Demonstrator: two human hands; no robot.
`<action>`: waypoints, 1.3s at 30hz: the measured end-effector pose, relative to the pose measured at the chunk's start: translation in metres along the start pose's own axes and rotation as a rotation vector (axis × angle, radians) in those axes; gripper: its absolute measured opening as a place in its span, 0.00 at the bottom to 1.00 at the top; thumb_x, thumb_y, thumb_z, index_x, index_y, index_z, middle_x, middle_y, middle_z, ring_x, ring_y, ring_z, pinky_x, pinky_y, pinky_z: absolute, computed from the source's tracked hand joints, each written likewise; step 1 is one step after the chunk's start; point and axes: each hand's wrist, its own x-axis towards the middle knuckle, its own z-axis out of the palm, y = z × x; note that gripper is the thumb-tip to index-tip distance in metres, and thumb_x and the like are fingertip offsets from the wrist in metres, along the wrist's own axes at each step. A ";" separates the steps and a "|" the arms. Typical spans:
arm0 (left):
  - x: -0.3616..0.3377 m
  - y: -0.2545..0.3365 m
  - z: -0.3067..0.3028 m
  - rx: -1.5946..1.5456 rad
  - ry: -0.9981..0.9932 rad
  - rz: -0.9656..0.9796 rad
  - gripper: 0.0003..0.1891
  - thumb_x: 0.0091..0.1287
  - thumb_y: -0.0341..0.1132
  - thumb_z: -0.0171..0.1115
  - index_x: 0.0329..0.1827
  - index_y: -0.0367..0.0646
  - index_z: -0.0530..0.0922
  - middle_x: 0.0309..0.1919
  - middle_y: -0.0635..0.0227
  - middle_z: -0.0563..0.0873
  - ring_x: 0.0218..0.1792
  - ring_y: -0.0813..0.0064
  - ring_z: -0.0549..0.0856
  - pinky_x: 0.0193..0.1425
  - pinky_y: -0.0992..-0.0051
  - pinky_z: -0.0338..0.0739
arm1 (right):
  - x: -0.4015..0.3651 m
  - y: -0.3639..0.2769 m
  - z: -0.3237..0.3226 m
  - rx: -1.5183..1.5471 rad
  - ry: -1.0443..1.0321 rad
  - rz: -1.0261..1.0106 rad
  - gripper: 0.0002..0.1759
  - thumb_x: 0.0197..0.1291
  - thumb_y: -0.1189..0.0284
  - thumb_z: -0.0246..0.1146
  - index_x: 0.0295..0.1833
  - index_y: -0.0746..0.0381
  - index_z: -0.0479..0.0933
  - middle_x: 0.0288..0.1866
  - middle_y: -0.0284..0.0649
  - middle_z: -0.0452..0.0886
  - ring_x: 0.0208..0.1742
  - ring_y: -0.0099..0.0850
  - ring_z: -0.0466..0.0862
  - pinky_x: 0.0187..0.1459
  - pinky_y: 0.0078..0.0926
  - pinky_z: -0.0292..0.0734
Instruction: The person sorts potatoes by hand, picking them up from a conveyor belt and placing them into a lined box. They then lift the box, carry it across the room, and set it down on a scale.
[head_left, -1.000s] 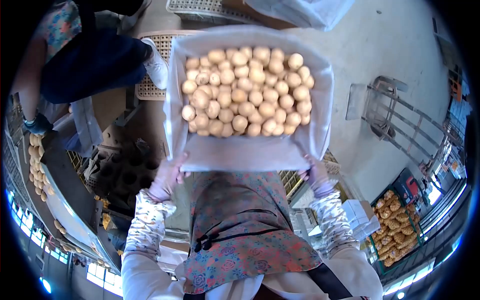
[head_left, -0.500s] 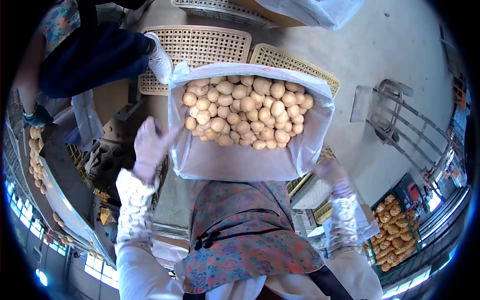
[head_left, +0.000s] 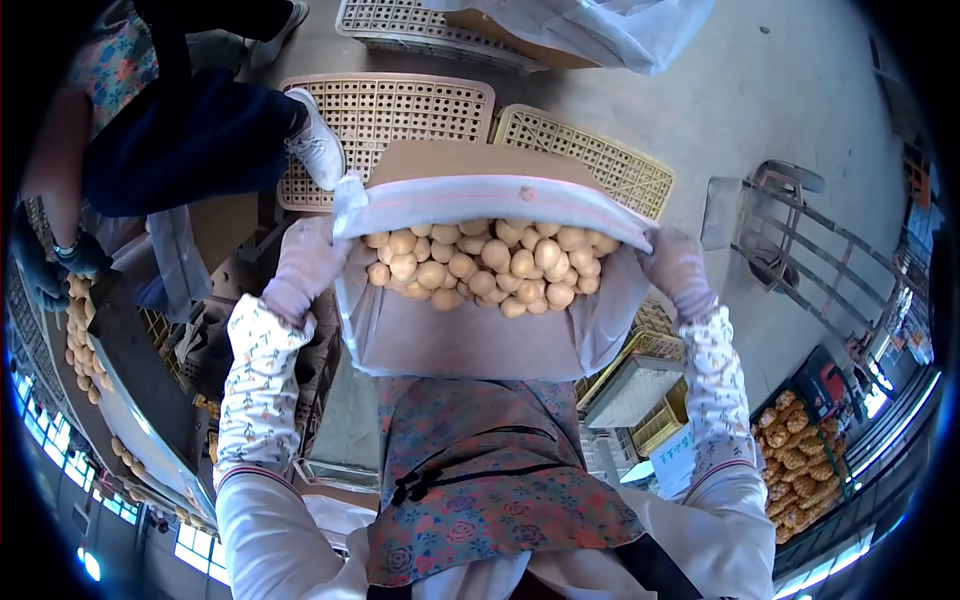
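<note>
A box lined with a white plastic liner (head_left: pixel 460 345) stands in front of my apron, full of potatoes (head_left: pixel 500 265). The liner's far edge is drawn up and hangs over the back rows, hiding some of them. Behind it a brown cardboard flap (head_left: pixel 470 158) shows. My left hand (head_left: pixel 312 262), in a pale glove, is closed on the liner's far left corner. At the far right corner my right hand (head_left: pixel 676 265), gloved the same way, grips the liner too. The fingertips of both hands are partly hidden by the plastic.
Perforated plastic crates (head_left: pixel 400 110) lie beyond the box, beside another person's white shoe (head_left: pixel 318 142). That person's gloved hands (head_left: pixel 80 258) are over a potato chute (head_left: pixel 150 425) at left. A metal hand truck (head_left: pixel 810 255) and bagged potatoes (head_left: pixel 800 460) are at right.
Both hands have moved to the far corners of the box and taken hold of the liner. Its far edge has come up and toward me, covering back potatoes and baring the cardboard flap.
</note>
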 end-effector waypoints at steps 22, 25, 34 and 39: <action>-0.083 -0.007 0.054 0.010 0.484 0.057 0.13 0.67 0.42 0.60 0.43 0.42 0.83 0.34 0.51 0.86 0.38 0.48 0.85 0.45 0.50 0.79 | -0.077 -0.003 0.085 0.234 0.504 0.089 0.22 0.64 0.53 0.60 0.53 0.56 0.83 0.44 0.52 0.87 0.45 0.53 0.87 0.50 0.48 0.82; -0.056 0.011 0.032 -0.029 0.442 -0.107 0.14 0.66 0.44 0.61 0.40 0.42 0.84 0.34 0.50 0.87 0.39 0.46 0.86 0.45 0.51 0.80 | -0.043 -0.001 0.062 0.154 0.444 0.249 0.20 0.62 0.56 0.61 0.52 0.57 0.83 0.40 0.50 0.87 0.42 0.52 0.87 0.47 0.49 0.82; 0.012 -0.003 -0.005 -0.009 0.239 -0.264 0.20 0.65 0.50 0.58 0.47 0.45 0.86 0.40 0.51 0.88 0.45 0.49 0.86 0.53 0.54 0.79 | 0.039 -0.023 -0.016 0.162 0.260 0.243 0.22 0.63 0.53 0.57 0.51 0.56 0.85 0.45 0.55 0.85 0.49 0.54 0.85 0.53 0.50 0.79; 0.045 -0.012 -0.007 0.062 0.211 -0.324 0.25 0.66 0.53 0.55 0.47 0.39 0.86 0.49 0.50 0.88 0.52 0.50 0.86 0.60 0.58 0.79 | 0.081 -0.020 -0.023 0.165 0.233 0.263 0.25 0.61 0.49 0.59 0.49 0.58 0.86 0.45 0.55 0.86 0.51 0.53 0.85 0.53 0.47 0.79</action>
